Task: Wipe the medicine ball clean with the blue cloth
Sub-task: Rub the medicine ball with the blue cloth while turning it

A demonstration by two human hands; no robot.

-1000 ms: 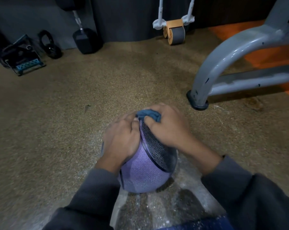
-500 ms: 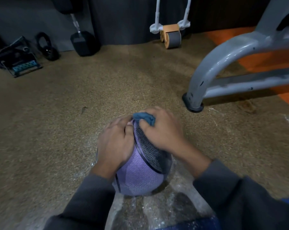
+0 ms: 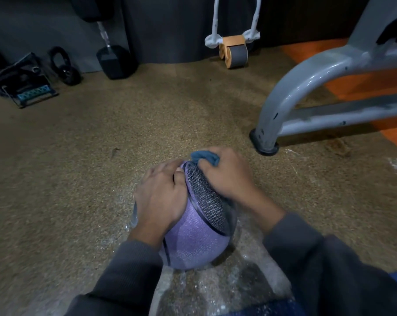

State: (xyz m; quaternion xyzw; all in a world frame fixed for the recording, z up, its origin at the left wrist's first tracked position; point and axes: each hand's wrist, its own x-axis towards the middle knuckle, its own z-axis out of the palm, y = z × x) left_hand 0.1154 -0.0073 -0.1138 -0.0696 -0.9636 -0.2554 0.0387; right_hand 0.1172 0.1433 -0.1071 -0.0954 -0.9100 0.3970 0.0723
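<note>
Left hand (image 3: 162,199): lying flat against the left flank of the medicine ball (image 3: 197,242), fingers close together and following the curve, thumb resting along the dark seam.
Right hand (image 3: 227,176): fingers curling round the blue cloth (image 3: 205,157), bunching it and pressing it onto the ball's upper far side.
Medicine ball: sitting on the floor (image 3: 79,179) between both forearms; round, lilac, fine pebbled grain, one dark mesh-patterned panel, black seam lines.
Blue cloth: soft, crumpled, only a fold showing past the knuckles.
Floor: speckled brown, granular, whitish shiny patches spreading around the ball.
Grey frame leg (image 3: 281,103): curved painted tube, chipped, standing nearby at right.
</note>
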